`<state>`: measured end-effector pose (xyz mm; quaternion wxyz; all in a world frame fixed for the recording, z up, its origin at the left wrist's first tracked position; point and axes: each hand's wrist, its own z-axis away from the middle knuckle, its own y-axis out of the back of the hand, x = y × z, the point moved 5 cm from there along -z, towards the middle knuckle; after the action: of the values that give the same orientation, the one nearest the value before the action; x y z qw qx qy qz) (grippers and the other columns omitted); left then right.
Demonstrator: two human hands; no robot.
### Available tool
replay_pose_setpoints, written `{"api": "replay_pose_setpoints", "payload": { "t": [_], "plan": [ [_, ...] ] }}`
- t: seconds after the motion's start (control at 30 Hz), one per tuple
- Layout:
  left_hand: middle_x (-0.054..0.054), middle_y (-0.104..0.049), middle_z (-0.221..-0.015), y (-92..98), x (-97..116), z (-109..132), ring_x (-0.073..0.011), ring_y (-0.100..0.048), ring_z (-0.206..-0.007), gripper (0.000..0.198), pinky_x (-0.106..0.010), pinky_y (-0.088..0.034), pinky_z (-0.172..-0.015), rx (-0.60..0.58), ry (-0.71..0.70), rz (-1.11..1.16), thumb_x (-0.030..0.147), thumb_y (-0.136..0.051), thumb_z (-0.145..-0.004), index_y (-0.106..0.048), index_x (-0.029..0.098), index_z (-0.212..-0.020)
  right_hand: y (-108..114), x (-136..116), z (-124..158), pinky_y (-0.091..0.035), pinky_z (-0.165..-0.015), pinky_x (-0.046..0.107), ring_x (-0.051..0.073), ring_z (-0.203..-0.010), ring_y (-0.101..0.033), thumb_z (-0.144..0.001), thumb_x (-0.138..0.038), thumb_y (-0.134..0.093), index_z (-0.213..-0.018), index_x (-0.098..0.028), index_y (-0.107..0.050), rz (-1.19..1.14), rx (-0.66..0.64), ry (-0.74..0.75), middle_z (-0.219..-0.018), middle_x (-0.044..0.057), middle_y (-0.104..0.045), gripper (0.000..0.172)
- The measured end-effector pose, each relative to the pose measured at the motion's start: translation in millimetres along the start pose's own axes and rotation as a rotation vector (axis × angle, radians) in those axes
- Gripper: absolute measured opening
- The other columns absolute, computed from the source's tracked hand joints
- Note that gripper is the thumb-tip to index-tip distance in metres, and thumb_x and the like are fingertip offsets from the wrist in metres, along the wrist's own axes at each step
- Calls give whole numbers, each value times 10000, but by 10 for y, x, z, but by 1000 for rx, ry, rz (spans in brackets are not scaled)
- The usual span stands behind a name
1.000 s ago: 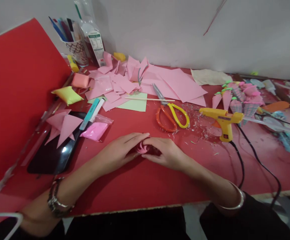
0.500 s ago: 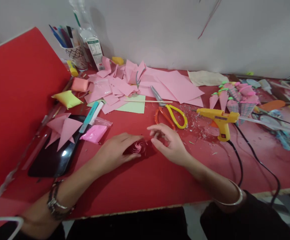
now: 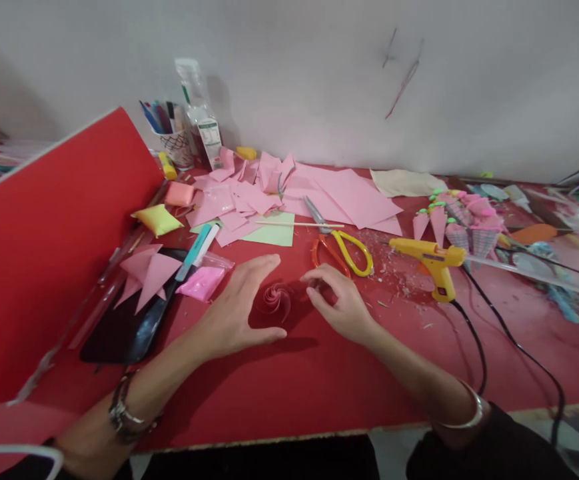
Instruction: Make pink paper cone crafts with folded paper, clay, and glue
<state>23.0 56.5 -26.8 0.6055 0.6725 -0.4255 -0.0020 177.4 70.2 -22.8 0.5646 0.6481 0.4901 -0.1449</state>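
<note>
A small pink paper swirl (image 3: 276, 299), made of curled strips fanning out from a centre, stands on the red tabletop. My left hand (image 3: 239, 303) is open around its left side, thumb and fingers spread wide and apart from it. To the right of the swirl is my right hand (image 3: 336, 300), its fingers loosely bent and the thumb apart from the index finger, with nothing visible between them. Scissors (image 3: 342, 250) with one orange and one yellow handle lie just beyond the right hand. Close to the left hand is a bag of bright pink clay (image 3: 202, 283).
A yellow glue gun (image 3: 432, 257) with a black cord lies at right, near paper cones (image 3: 469, 223). Pink paper sheets (image 3: 354, 193) and a wooden stick (image 3: 302, 225) are at the back. Leftward are a phone (image 3: 134, 327) under paper triangles, a cutter (image 3: 196, 252) and a red board (image 3: 69, 253).
My left hand has opened and let go of the paper swirl, which now stands by itself. My right hand stays beside it, slightly lower. The camera view has tilted up.
</note>
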Motion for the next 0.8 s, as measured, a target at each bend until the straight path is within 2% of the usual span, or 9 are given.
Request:
{"api": "replay_pose_setpoints", "payload": {
  "t": [0.13,0.27,0.33,0.5,0.63,0.7,0.8],
  "plan": [
    [-132,-440,-1198,156,76,-33,-233,-400,-1121,551,-367,-373,-916,80,-15,-135,444,-431,-798,-301,131,-1232,-20,-13,-2,-420,-557,225,101,-608,-500,-757,-121,-427,-784,-174,-502,33,-29,24,-690,13,-524,96],
    [-68,-592,-969,491,-31,15,-205,-528,-936,259,-353,-422,-827,231,142,-292,295,-366,-837,-511,166,-1008,-28,-16,-6,-416,-547,229,111,-605,-510,-760,-130,-416,-757,-176,-513,46,-49,12,-677,20,-544,108],
    [-70,-610,-936,620,-165,84,-226,-554,-884,235,-358,-453,-748,216,254,-388,316,-389,-822,-536,178,-941,-27,-20,-5,-412,-537,228,114,-600,-513,-758,-134,-415,-741,-180,-516,47,-53,4,-671,20,-551,111],
    [-168,-584,-959,872,-448,298,-339,-547,-893,364,-417,-458,-635,137,494,-692,383,-377,-813,-528,113,-1004,-31,-38,-5,-399,-505,217,111,-565,-509,-748,-129,-411,-725,-178,-525,64,-71,-2,-646,14,-556,126],
    [-172,-593,-972,937,-613,421,-316,-605,-803,409,-385,-470,-576,13,731,-659,398,-318,-835,-522,119,-1054,-35,-51,-7,-403,-510,219,114,-563,-511,-748,-133,-409,-711,-175,-525,71,-71,1,-640,17,-562,128],
    [-195,-584,-1007,915,-686,441,-319,-611,-797,396,-380,-471,-572,-8,743,-633,401,-367,-818,-539,110,-1024,-36,-52,-7,-406,-514,221,117,-569,-517,-749,-135,-408,-710,-174,-524,75,-66,5,-640,18,-564,130],
    [-206,-601,-941,875,-784,447,-315,-618,-737,315,-366,-460,-526,55,625,-635,355,-413,-800,-567,115,-933,-36,-48,-5,-406,-513,221,116,-566,-522,-750,-134,-406,-712,-176,-526,87,-63,9,-634,15,-566,132]
  ]
}}
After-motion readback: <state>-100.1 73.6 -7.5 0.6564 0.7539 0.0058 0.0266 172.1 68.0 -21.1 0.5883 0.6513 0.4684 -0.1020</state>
